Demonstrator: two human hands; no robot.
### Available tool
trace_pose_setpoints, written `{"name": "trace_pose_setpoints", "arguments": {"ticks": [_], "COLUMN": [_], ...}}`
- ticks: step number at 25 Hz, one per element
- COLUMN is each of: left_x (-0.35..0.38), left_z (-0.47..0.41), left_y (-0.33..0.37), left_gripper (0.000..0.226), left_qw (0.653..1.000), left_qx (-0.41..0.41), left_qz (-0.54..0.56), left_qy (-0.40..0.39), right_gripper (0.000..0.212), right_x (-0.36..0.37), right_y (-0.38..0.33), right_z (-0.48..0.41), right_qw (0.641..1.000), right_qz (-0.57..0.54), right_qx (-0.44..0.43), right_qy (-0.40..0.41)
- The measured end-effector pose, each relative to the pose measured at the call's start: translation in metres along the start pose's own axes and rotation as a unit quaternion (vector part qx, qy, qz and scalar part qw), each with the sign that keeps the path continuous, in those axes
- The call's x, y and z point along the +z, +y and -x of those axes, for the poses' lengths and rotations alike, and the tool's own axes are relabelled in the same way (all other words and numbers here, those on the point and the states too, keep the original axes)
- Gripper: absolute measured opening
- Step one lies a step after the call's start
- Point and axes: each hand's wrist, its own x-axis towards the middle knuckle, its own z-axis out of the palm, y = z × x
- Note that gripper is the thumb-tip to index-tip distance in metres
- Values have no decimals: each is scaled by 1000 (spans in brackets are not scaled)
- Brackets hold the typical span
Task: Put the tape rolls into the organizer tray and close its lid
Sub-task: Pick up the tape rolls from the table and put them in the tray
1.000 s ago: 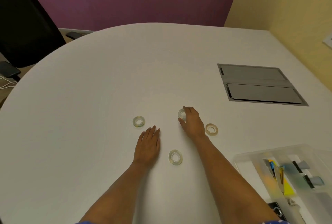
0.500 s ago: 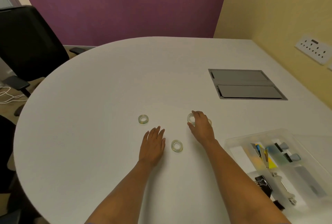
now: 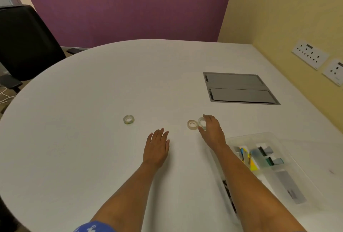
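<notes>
While the right hand [image 3: 211,131] is pinching one tape roll [image 3: 202,122] in its fingers, the organizer tray [image 3: 274,135] is lying just right; left hand [image 3: 157,148] is resting flat, fingers together.

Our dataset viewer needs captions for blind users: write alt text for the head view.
The right hand pinches a clear tape roll beside another roll on a white table; the left hand lies flat.
</notes>
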Motion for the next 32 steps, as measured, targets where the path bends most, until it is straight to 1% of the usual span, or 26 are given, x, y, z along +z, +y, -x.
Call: {"name": "trace_pose_setpoints", "arguments": {"ticks": [3,6,7,9,10,16,19,20,22,23,25,26,28,29,31,32], "left_x": [14,24,26,32,35,48,52,53,56,58,62,63,64,64,65,64], "left_z": [2,7,9,12,13,31,35,37,41,43,45,47,49,50,51,51], "left_y": [34,59,65,74,77,90,92,92,92,92,91,90,90,90,88,86], "left_gripper": [74,76,72,53,47,45,50,57,78,80,68,66,80,82,76,77], "left_qw": [1000,1000,1000,999,999,997,997,997,997,997,996,996,996,996,995,994], "left_qx": [2,2,1,-9,-10,-8,-11,-13,-12,-16,-22,-23,-26,-30,-34,-35], "left_qz": [13,12,8,-2,-3,-7,-9,-8,-10,-7,-13,-11,-6,-5,-15,-15], "left_qy": [-15,-21,-30,-47,-52,-73,-78,-78,-73,-71,-82,-86,-89,-89,-96,-99], "right_gripper": [53,52,52,52,52,52,52,52,51,51,50,50,47,46,44,44], "right_x": [-13,-21,-22,-24,-24,-19,-15,-14,-12,-11,-11,-10,-9,-8,-5,-3], "right_y": [33,59,66,81,87,102,103,104,105,105,104,102,97,95,92,92], "right_z": [3,12,17,27,32,57,64,66,70,71,70,68,63,61,60,59], "right_qw": [1000,1000,1000,1000,999,997,996,996,996,996,993,989,980,976,968,966], "right_qz": [1,1,3,9,11,24,13,10,12,18,42,61,102,120,148,158], "right_qx": [6,4,-3,-20,-28,-75,-78,-77,-74,-73,-75,-73,-60,-54,-48,-50], "right_qy": [-3,-11,-14,-17,-18,-19,-31,-36,-45,-52,-83,-109,-160,-176,-195,-200]}}
